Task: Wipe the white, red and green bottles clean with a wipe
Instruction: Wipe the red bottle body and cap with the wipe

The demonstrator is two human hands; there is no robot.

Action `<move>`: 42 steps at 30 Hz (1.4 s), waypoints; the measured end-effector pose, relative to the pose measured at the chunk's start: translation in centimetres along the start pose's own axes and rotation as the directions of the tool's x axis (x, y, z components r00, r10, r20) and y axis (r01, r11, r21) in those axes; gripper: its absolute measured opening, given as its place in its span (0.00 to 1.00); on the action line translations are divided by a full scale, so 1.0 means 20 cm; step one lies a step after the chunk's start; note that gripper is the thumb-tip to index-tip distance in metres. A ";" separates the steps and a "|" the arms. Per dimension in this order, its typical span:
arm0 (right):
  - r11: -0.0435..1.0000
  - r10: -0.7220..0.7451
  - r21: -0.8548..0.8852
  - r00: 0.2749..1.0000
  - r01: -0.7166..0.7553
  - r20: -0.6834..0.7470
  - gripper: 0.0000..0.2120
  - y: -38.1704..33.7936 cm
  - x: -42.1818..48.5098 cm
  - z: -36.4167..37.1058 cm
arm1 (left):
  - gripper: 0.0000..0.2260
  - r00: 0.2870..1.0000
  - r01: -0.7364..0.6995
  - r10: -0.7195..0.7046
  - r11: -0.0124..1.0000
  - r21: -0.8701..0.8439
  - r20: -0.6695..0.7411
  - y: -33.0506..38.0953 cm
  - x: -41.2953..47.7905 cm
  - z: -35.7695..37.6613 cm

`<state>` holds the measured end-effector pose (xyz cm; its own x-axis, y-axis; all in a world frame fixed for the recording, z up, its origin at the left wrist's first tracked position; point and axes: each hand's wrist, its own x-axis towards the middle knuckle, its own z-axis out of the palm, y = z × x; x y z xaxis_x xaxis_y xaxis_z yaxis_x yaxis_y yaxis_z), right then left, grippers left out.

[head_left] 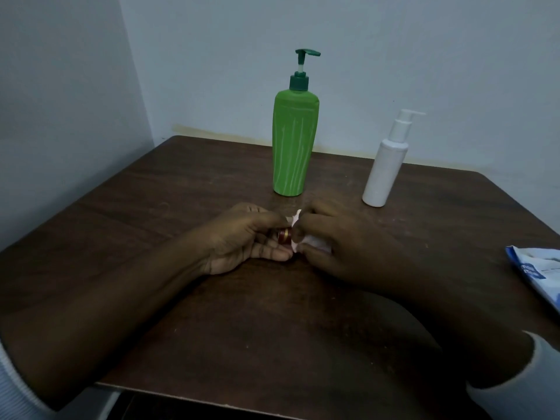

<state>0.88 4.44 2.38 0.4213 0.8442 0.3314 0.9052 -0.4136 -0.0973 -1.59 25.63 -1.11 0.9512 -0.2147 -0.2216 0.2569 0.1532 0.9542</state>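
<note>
My left hand [245, 236] curls round a small red bottle [285, 236] with a gold band, of which only a bit shows between the fingers. My right hand [330, 237] holds a white wipe [315, 242] bunched against that bottle, and most of the bottle is hidden under the wipe and fingers. Both hands rest low over the middle of the dark wooden table [181, 192]. Behind them a tall green pump bottle [294, 144] stands upright. To its right a white pump bottle [385, 171] stands upright too.
A blue and white wipes packet [542, 277] lies at the table's right edge, partly cut off by the frame. Pale walls close in behind and to the left of the table. The table's front edge runs just below my forearms.
</note>
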 end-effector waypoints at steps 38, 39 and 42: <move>0.850 0.274 0.310 0.859 -0.427 0.433 0.11 0.45 -0.24 -0.32 | 0.19 1.000 -0.004 0.004 1.000 0.007 -0.011 0.03 0.01 -0.05; 0.856 0.277 0.303 0.867 -0.419 0.415 0.10 0.45 -0.24 -0.32 | 0.19 1.000 -0.006 0.006 1.000 -0.001 -0.007 0.03 0.01 -0.05; 0.895 0.288 0.265 0.919 -0.359 0.270 0.05 0.38 -0.19 -0.24 | 0.19 1.000 -0.015 0.016 1.000 -0.014 0.012 0.03 0.02 -0.04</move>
<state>5.85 -3.49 4.92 0.6627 0.7485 0.0227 0.6735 -0.5825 -0.4550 -0.98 26.41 -0.76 0.9529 -0.2242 -0.2042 0.2446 0.1702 0.9546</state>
